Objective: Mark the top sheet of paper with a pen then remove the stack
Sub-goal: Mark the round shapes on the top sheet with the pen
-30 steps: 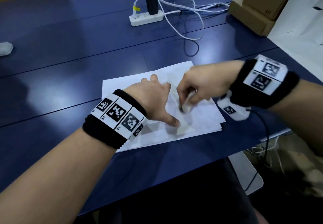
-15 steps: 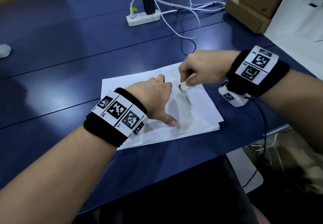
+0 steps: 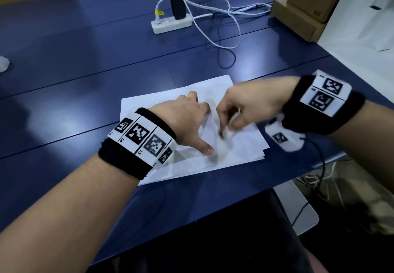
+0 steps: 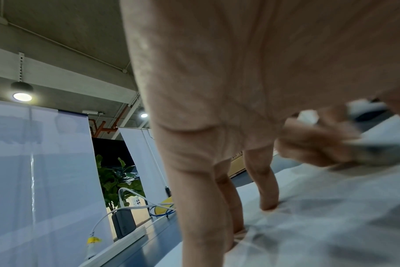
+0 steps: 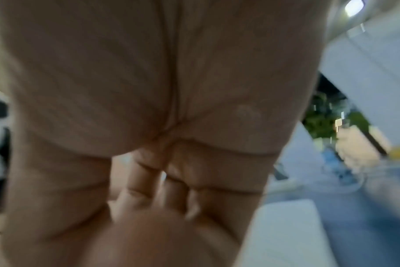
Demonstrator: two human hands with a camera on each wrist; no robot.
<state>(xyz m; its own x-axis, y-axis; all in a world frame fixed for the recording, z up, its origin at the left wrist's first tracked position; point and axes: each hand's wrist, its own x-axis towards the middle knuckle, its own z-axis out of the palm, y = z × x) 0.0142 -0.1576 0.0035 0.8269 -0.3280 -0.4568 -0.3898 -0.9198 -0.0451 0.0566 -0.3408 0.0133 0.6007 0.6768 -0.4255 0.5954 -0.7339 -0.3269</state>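
A stack of white paper lies on the dark blue table near its front edge. My left hand presses down on the stack with fingers spread and straight; its fingertips touch the top sheet. My right hand is blurred and grips a white pen in curled fingers, with the dark tip low over the sheet beside the left thumb. The left wrist view shows the right hand blurred with the pen over the paper. The palm fills the right wrist view, hiding the pen.
A white power strip with a black adapter and looping white and blue cables lies at the back of the table. Cardboard boxes stand at the back right. A small white object sits at the far left edge.
My right hand with the pen went from low on the sheet up to its far part, then came back down toward me. The left hand has stayed pressed on the stack.
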